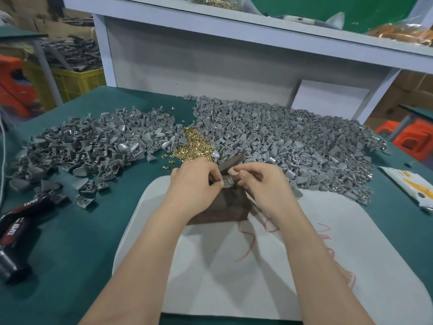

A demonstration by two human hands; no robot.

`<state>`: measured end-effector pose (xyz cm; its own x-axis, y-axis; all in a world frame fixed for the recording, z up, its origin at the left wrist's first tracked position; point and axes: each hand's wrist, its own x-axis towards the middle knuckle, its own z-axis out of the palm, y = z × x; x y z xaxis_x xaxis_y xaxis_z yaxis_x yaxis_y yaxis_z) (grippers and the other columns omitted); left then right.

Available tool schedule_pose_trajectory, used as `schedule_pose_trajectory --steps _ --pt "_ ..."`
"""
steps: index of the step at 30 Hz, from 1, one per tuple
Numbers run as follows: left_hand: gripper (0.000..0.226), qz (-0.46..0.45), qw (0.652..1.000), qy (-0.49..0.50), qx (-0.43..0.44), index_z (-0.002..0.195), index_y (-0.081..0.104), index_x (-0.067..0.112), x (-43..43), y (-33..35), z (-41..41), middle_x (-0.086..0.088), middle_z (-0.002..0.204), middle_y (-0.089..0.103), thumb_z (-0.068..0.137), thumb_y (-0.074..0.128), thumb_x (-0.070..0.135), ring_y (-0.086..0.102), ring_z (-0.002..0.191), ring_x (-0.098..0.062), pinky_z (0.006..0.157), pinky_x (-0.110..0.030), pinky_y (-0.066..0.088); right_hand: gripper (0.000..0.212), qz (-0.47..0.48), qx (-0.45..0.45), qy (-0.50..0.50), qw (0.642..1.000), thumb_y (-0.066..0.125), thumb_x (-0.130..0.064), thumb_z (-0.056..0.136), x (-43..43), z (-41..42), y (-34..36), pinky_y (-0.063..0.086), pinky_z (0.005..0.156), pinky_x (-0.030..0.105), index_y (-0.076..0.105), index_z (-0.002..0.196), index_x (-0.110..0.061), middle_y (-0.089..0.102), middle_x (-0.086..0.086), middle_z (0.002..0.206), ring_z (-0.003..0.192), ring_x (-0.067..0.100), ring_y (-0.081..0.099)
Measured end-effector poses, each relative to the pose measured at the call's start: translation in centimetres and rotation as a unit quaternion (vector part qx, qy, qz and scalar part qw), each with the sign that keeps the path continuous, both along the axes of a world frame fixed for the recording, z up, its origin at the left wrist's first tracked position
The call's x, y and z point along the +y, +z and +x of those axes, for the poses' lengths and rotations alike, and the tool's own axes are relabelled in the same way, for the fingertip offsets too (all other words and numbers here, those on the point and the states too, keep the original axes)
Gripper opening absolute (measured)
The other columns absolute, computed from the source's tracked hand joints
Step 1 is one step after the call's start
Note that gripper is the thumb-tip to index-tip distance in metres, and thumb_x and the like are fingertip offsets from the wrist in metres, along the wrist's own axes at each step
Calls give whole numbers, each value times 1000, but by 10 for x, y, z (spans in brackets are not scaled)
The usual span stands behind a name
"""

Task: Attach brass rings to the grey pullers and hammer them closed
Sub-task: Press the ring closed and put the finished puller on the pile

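Saw grey puller (226, 183) pinched between fingertips of left hand (194, 181) and right hand (261, 182), both closed on it, atop dark block (225, 208) on bench (89, 254). Noted brass rings (192, 146) heaped just beyond, hammer (20, 228) well apart at left. Judged risk: ring dropping out or seating skewed on release for hammer; fingertip grip only.

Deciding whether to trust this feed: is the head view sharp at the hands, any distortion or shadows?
Head view: left hand, right hand and small grey plastic puller slightly soft; white shelf uprights splay outward; faint forearm shadows on the white mat.
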<state>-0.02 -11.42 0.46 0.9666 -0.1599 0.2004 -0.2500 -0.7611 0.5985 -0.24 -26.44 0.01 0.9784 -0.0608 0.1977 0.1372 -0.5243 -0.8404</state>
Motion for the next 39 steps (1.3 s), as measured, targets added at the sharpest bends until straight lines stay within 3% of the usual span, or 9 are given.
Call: schedule_pose_trajectory --steps 3,6,11,14,18,24,30,36,39 --pt "17 6 1000 0 -1 72 57 32 0 0 0 7 91 57 86 65 28 57 97 -21 92 -44 43 14 -71 -38 8 997 62 -10 88 4 2 -4 49 83 19 72 96 -16 70 -3 93 81 7 63" --pt "18 3 1000 -3 0 70 56 32 0 1 0 7 91 57 86 64 27 57 97 -21 91 -44 43 11 -137 -74 12 988 65 -11 85 8 3 -9 37 69 3 72 93 -17 61 -6 89 73 -2 53" --pt "12 5 1000 -6 4 75 61 29 0 0 0 8 92 56 86 63 27 57 97 -20 91 -43 43 7 -170 -102 11 980 65 -10 84 10 3 -11 41 73 21 70 85 -14 55 -4 86 73 9 50" --pt "11 4 1000 -8 6 76 61 28 0 1 0 6 93 56 87 63 26 56 97 -20 91 -44 43 5 -184 -129 13 974 66 -9 84 10 2 -11 35 65 11 69 83 -13 51 -6 82 66 1 45" --pt "12 -1 1000 -10 6 75 61 27 0 2 -1 5 93 57 87 63 25 57 97 -22 91 -44 44 4 -171 -139 12 975 66 -7 83 10 0 -13 33 63 10 68 81 -10 49 -7 81 64 -2 42" --pt "13 -1 1000 -12 2 75 59 27 0 2 -2 4 92 56 87 63 25 56 96 -22 90 -44 44 4 -176 -128 6 976 65 -7 84 11 -1 -14 35 67 24 66 81 -11 50 -6 81 70 8 43" --pt "13 2 1000 -13 -8 74 59 26 -1 1 0 5 89 54 86 64 25 56 96 -23 89 -44 44 7 -153 -99 15 983 64 -9 84 9 2 -13 32 63 12 64 80 -14 50 -8 79 65 -2 44" --pt "13 2 1000 -14 -10 75 59 27 0 0 0 6 89 53 86 64 26 56 95 -22 89 -44 44 15 -141 -73 15 987 65 -10 85 10 3 -11 38 70 18 60 76 -21 59 -1 86 69 1 49" --pt "17 0 1000 -8 -11 71 56 30 0 0 0 8 88 54 86 65 27 56 95 -20 90 -44 44 8 -91 -44 21 995 61 -13 89 4 2 -6 47 79 24 68 86 -13 67 0 90 80 11 61"
